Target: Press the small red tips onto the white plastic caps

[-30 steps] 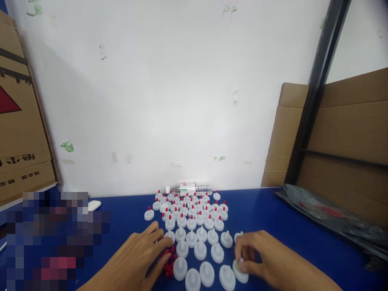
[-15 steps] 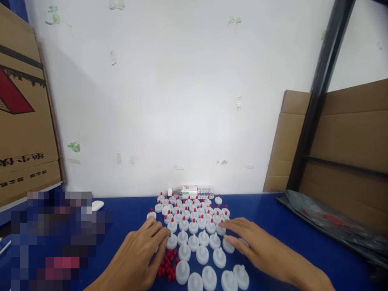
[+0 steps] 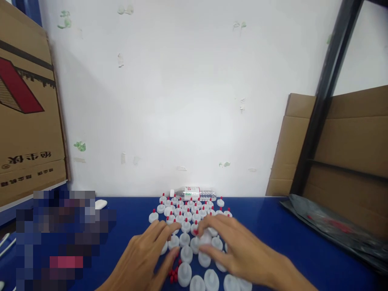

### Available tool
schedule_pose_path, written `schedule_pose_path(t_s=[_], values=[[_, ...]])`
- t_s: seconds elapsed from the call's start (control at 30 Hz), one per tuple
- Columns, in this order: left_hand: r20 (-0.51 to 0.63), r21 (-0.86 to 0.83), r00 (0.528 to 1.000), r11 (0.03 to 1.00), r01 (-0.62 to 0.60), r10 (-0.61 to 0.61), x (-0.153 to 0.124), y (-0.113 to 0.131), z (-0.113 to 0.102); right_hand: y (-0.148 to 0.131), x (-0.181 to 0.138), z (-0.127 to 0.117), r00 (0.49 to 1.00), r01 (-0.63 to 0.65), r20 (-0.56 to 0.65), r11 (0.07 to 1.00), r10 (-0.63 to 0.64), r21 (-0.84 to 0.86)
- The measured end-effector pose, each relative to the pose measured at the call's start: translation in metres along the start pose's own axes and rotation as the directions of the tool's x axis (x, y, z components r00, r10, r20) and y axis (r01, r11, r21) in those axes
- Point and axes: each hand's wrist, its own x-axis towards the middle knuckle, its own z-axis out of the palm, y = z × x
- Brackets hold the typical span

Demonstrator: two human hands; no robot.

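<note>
Rows of white caps stand on the blue table (image 3: 273,230). The far rows (image 3: 182,210) wear small red tips, while the near rows (image 3: 184,273) are bare white. A little heap of loose red tips (image 3: 173,275) lies at the left of the near rows. My left hand (image 3: 145,256) lies beside that heap with its fingers stretched toward the caps and holds nothing. My right hand (image 3: 235,246) reaches leftward over the middle rows. Its fingers and thumb are curled round a white cap (image 3: 205,238), and it hides several caps beneath it.
A clear water bottle (image 3: 194,193) lies against the white wall behind the caps. A cardboard box (image 3: 27,113) stands at the left. Flat cardboard (image 3: 348,141), a black post (image 3: 327,89) and a black bag (image 3: 333,226) are at the right. A small white object (image 3: 101,204) lies back left.
My right hand left the near right cap and swept left and away over the middle rows, closing round a cap. My left hand stayed by the red tips. The view shifted slightly.
</note>
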Motion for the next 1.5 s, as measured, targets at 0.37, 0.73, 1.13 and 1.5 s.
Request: schedule_pose_path(t_s=[0.37,0.73,1.13,1.5], values=[[0.163,-0.046,0.975,0.988,-0.148,0.154,0.002,0.007,0.01,-0.006,0.004,0.039,0.986,0.169,-0.016,0.978,-0.169,0.123],[0.158,-0.205,0.968,0.952,0.226,-0.195,0.004,0.005,-0.006,0.05,0.002,0.015,0.9,0.283,-0.265,0.927,-0.345,-0.247],[0.457,-0.144,0.887,0.979,0.146,-0.065,0.001,-0.002,0.008,0.071,-0.004,0.006,0.943,0.103,-0.282,0.962,-0.175,-0.252],[0.28,0.359,0.872,0.886,0.293,-0.401,0.017,-0.023,-0.008,0.012,-0.011,0.026,0.84,0.399,-0.342,0.907,-0.421,-0.135]])
